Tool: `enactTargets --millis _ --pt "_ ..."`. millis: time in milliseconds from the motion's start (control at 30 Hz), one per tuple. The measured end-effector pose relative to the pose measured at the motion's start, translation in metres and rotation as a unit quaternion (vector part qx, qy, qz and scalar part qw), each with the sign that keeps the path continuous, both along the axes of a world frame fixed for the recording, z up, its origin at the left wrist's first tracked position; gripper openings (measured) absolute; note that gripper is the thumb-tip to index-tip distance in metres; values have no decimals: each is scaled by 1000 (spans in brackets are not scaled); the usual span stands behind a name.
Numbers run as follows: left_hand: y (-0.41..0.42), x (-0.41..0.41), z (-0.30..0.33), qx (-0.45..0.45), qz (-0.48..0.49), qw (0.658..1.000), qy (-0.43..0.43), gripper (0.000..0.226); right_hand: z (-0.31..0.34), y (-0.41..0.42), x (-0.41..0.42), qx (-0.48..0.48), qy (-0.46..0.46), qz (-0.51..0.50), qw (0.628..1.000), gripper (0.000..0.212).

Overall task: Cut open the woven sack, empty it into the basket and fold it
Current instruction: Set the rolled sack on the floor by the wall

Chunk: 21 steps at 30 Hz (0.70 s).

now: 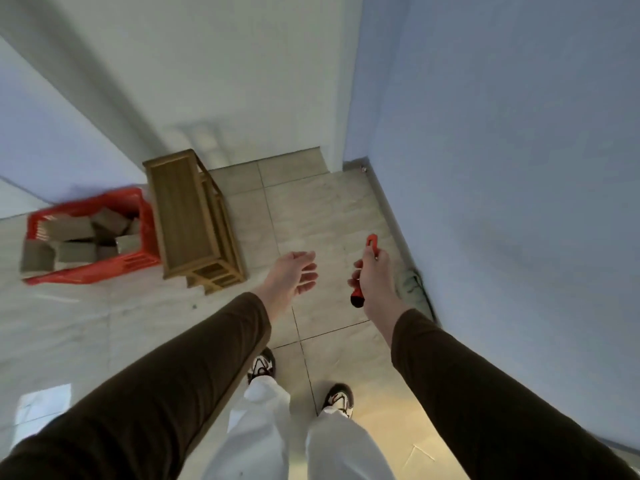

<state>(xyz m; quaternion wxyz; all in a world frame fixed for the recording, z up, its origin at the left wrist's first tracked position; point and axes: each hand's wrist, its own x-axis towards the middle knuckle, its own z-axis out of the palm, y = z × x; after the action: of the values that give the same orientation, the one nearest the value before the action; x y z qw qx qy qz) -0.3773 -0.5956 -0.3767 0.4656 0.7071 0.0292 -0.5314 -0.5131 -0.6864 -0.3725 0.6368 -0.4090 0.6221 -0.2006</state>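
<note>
I stand on a tiled floor. My right hand [374, 275] is closed around a red utility knife [371, 244] with a black end, held over the floor near the right wall. My left hand [294, 275] is open and holds nothing, palm turned to the right, a short way left of the knife. A red plastic basket [145, 216] sits on the floor at the left, filled with several brown cardboard boxes. A greyish-green bundle [414, 287], possibly the folded woven sack, lies against the right wall behind my right hand, partly hidden.
A low wooden stool [188, 216] stands just right of the basket. A blue wall [502, 168] runs along the right, a pale wall [225, 81] ahead with a step at its foot. My feet [263, 365] are on the tiles below.
</note>
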Motion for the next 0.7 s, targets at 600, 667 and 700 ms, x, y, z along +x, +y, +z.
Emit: enactTargets --millis 600,667,700 --pt "304 206 66 -33 164 986 -12 22 56 260 246 -61 39 214 974 27" --pt "336 233 69 -39 170 985 -21 17 58 288 272 -50 29 216 975 28" --pt "351 245 71 -41 172 984 -28 14 59 299 284 -42 22 213 976 29"
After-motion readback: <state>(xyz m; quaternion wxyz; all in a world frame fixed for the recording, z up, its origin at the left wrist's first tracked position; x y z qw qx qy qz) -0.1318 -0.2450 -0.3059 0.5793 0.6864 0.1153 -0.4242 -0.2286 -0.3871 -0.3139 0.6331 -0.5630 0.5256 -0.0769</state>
